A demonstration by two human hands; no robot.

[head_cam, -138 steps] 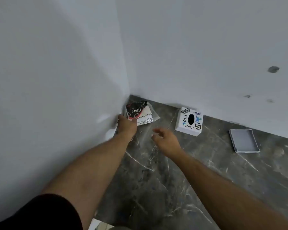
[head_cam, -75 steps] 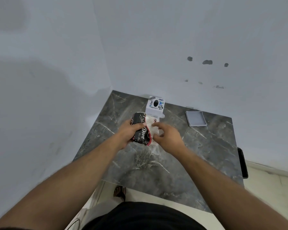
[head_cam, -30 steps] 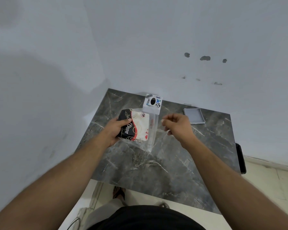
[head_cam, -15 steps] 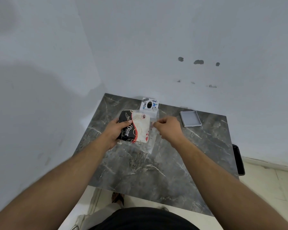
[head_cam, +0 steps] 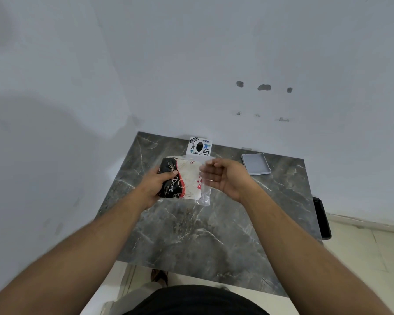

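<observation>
My left hand (head_cam: pixel 156 184) grips a clear plastic bag (head_cam: pixel 204 192) that holds a black, white and red folded item (head_cam: pixel 184 178) printed with "Dove". I hold it above the back of the grey marble table (head_cam: pixel 209 235). My right hand (head_cam: pixel 225 178) is at the bag's right edge, fingers curled around the loose clear plastic. The thumb of the left hand lies across the black part of the item.
A white sticker-covered box (head_cam: pixel 200 146) stands at the table's back edge against the wall. A shallow grey tray (head_cam: pixel 256 164) lies to its right. A black object (head_cam: pixel 321 217) hangs past the table's right edge. White walls close in at the left and back.
The bag was taken from the table's corner and brought toward me. In the last second my right hand came back to the bag's right edge and took hold of the plastic.
</observation>
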